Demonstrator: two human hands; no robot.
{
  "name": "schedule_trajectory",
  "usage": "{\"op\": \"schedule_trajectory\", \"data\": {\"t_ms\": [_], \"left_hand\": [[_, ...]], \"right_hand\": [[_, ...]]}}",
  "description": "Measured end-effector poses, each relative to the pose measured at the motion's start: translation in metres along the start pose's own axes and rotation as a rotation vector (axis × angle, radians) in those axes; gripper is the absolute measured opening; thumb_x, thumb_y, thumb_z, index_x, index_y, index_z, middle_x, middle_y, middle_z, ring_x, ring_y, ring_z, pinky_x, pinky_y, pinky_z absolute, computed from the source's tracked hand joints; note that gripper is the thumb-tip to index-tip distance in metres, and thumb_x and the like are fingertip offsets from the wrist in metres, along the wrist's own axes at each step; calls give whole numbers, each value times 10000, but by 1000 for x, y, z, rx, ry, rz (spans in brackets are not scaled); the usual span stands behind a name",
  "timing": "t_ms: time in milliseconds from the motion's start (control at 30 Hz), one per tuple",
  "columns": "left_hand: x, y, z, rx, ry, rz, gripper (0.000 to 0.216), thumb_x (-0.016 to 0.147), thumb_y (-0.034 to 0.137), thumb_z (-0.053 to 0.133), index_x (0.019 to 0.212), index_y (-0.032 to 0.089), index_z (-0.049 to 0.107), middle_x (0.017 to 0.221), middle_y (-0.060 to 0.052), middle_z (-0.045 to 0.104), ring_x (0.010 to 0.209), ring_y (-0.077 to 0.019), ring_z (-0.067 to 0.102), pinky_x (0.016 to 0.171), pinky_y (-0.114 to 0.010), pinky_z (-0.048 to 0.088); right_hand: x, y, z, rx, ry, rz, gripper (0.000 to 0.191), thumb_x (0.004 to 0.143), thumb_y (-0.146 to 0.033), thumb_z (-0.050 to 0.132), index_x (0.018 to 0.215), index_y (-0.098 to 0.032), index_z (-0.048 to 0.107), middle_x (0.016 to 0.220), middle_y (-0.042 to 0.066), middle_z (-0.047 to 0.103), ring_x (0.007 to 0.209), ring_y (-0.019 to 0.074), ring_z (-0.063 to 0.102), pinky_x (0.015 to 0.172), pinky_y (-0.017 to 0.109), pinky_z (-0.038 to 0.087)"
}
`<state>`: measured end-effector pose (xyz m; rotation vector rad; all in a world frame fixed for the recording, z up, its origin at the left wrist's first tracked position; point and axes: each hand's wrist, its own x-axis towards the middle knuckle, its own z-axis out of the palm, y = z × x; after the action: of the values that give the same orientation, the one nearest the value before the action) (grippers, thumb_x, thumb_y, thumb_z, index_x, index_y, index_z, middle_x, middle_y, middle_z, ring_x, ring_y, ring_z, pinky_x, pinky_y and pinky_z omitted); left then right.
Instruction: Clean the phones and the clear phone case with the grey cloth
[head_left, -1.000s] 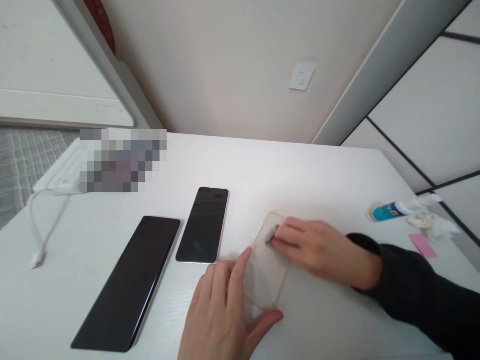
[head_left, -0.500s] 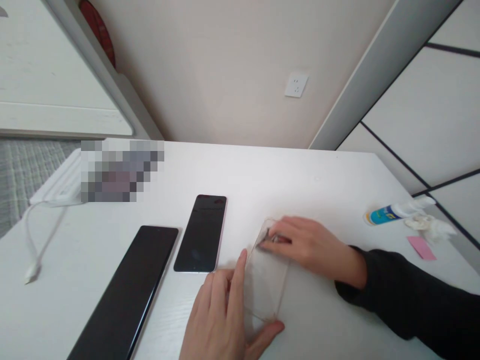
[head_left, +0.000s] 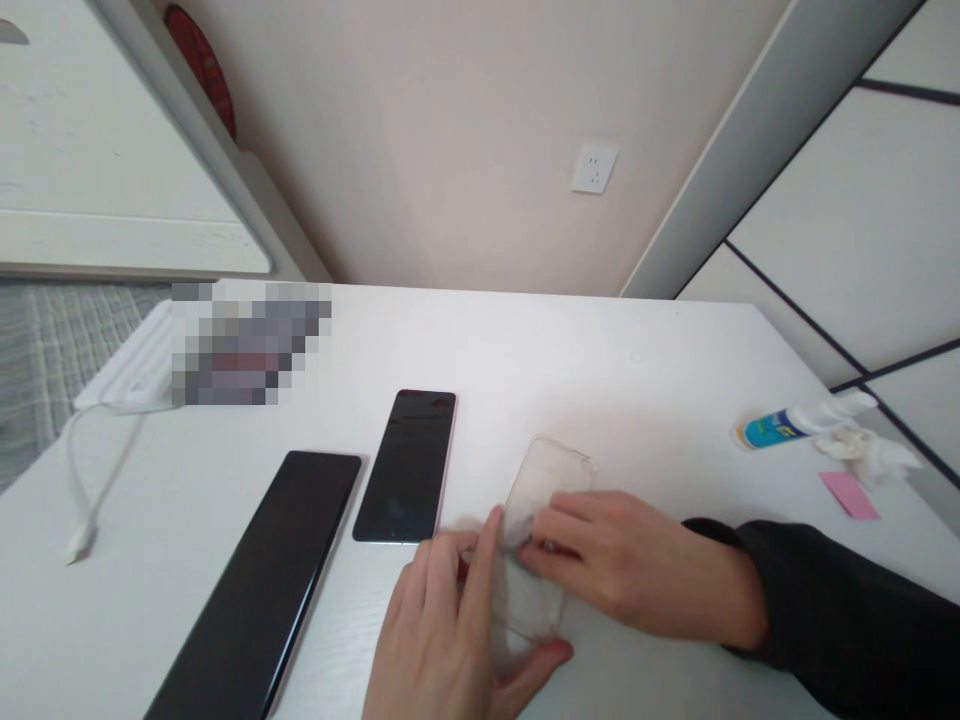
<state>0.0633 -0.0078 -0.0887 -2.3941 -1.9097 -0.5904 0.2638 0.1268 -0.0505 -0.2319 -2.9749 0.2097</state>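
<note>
A clear phone case (head_left: pixel 551 465) lies flat on the white table. My left hand (head_left: pixel 442 625) holds it at the lower left, with fingers along its left edge and the thumb at its lower end. My right hand (head_left: pixel 600 550) is closed and pressed on the middle of the case. Between its fingertips is a small greyish wad (head_left: pixel 517 533), mostly hidden by the fingers, so its material is unclear. Left of the case lies a black-screened phone (head_left: pixel 405 465), with its screen up. Farther left, nearer to me, is a larger black-screened device (head_left: pixel 259 585).
A spray bottle (head_left: pixel 780 427) lies on its side at the right, by a crumpled white tissue (head_left: pixel 866 455) and a pink slip (head_left: pixel 849 496). At the left are a white cable (head_left: pixel 112 485), a white power strip (head_left: pixel 127 375) and a blurred-out item (head_left: pixel 247 350).
My right hand has slid down the clear phone case toward me, from its upper end to its middle. My left hand keeps its hold. The view has shifted slightly.
</note>
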Motion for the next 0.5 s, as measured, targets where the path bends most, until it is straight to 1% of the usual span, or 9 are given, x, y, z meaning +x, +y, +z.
{"op": "schedule_trajectory", "data": {"t_ms": [33,67,167,200,267,333,367,433,500], "left_hand": [[0,0,0,7,-1,9,954,769,639,779,1459,70,445,1083,-139,627,928,-269,650,751,-379,624],[0,0,0,15,1,13,963,754,650,786,1445,65,457,1097,-145,626,942,-275,653,757,-384,627],[0,-1,1,31,3,-2,959,746,668,783,1425,67,469,1121,-151,625,971,-283,655,781,-391,629],[-1,-1,1,35,4,-3,952,752,680,770,1421,71,472,1126,-151,627,978,-284,656,788,-394,629],[-1,-2,2,47,11,8,946,763,705,743,1414,74,475,1143,-156,633,993,-290,656,797,-405,628],[-1,-2,3,55,24,26,965,749,718,746,1407,65,478,1155,-164,637,1010,-301,654,805,-418,627],[0,-2,4,58,30,30,978,735,715,758,1403,58,479,1159,-168,638,1018,-306,653,809,-422,626],[0,-2,4,60,26,25,995,707,692,793,1401,50,481,1166,-174,637,1026,-309,652,820,-423,625],[1,-1,3,59,8,19,1003,691,676,812,1400,48,483,1163,-174,640,1016,-305,654,814,-418,626]], "right_hand": [[0,-1,-1,32,-8,-29,150,1031,-196,542,1070,-147,678,953,42,625,791,183,520,660,323,456],[0,1,-2,21,4,-20,145,1032,-196,543,1060,-162,680,953,39,623,795,184,518,662,323,448],[-2,12,-5,-166,81,143,204,1033,-132,504,1114,-156,689,964,70,628,818,201,518,673,331,424],[-3,15,-6,-201,87,168,219,1034,-120,491,1125,-137,689,963,81,629,820,204,517,674,333,421],[-3,15,-6,-147,48,95,213,1041,-145,492,1122,-116,687,956,77,630,810,196,514,665,329,419],[-3,11,-4,-31,18,-22,196,1053,-210,506,1086,-143,687,943,49,628,796,183,510,642,321,410],[-2,10,-4,-11,23,-41,193,1057,-224,505,1078,-160,686,947,41,630,798,179,512,636,317,405],[-2,11,-4,-92,72,27,200,1058,-186,490,1093,-177,687,960,47,635,812,180,519,641,313,401],[-2,13,-4,-207,112,108,222,1047,-131,476,1113,-151,687,954,69,637,822,188,522,656,318,409]]}}
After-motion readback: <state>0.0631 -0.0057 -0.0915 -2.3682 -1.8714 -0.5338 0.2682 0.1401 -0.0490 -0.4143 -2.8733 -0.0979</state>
